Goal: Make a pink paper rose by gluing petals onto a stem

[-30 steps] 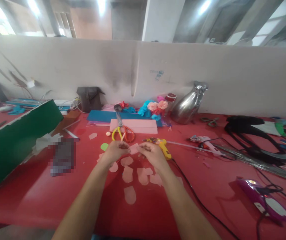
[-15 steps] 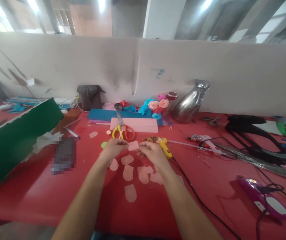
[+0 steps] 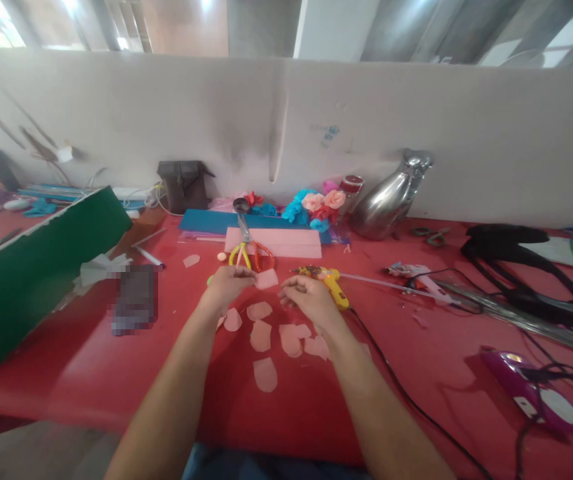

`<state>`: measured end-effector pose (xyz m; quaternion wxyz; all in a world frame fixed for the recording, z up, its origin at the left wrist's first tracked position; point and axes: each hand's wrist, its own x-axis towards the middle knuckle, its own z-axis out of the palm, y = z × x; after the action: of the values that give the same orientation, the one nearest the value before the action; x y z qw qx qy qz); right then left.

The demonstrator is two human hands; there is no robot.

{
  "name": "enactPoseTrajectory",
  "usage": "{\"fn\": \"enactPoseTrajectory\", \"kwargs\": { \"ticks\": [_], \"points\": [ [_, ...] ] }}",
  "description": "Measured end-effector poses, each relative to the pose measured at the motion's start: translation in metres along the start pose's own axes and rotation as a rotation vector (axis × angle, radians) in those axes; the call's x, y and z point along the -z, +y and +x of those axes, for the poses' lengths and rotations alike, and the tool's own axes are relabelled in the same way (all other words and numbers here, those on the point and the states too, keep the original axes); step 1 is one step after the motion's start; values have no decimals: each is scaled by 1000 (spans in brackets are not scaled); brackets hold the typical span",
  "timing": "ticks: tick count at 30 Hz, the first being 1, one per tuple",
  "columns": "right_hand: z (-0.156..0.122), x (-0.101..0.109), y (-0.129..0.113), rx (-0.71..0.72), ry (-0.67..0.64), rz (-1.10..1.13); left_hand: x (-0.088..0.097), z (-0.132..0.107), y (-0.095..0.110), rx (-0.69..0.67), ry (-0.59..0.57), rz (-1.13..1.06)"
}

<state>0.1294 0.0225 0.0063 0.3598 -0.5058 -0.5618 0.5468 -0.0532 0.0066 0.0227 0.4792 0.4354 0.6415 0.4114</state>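
Note:
My left hand [image 3: 231,283] pinches a pale pink paper petal [image 3: 267,279] by its left edge. A thin pale pink strip [image 3: 239,255] rises behind these fingers; whether they hold it I cannot tell. To the right, apart from the petal, my right hand [image 3: 309,297] has loosely bent fingers, a small gap to the thumb, and nothing visible between them. Below both hands, several loose pink petals [image 3: 265,375] lie on the red table [image 3: 216,417]. Just beyond my left hand are scissors [image 3: 252,250] with yellow and orange handles. A yellow glue gun [image 3: 335,290] lies beside my right hand.
Pink folded paper [image 3: 291,243] and a blue sheet [image 3: 201,220] lie at the back, near paper flowers [image 3: 316,203] and a metal jug [image 3: 389,203]. A green board [image 3: 41,280] stands left. The glue gun's cord [image 3: 401,387] and a magenta device [image 3: 536,393] lie right.
My right fingers have come away from the pink petal, leaving a gap; my left hand still holds it. The whole view has shifted slightly.

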Motion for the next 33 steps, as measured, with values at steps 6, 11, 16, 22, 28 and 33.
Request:
{"fn": "enactPoseTrajectory", "kwargs": {
  "ticks": [6, 11, 16, 22, 28, 33],
  "points": [
    [-1, -4, -1, 22, 19, -76, 4, 0, 0, 27, -56, 49],
    [-1, -5, 3, 52, 0, -48, 1, 1, -6, 27, -149, 101],
    [-1, -5, 5, 42, -26, -109, 2, 1, -8, 1, -150, 179],
    [2, -1, 6, 80, 48, -154, 6, 5, -15, -44, -170, 265],
    [5, 5, 3, 125, 186, -148, 2, 12, -25, -64, -199, 513],
    [5, 7, 4, 155, 223, -114, -10, 4, -24, -73, -147, 606]
  ]
}}
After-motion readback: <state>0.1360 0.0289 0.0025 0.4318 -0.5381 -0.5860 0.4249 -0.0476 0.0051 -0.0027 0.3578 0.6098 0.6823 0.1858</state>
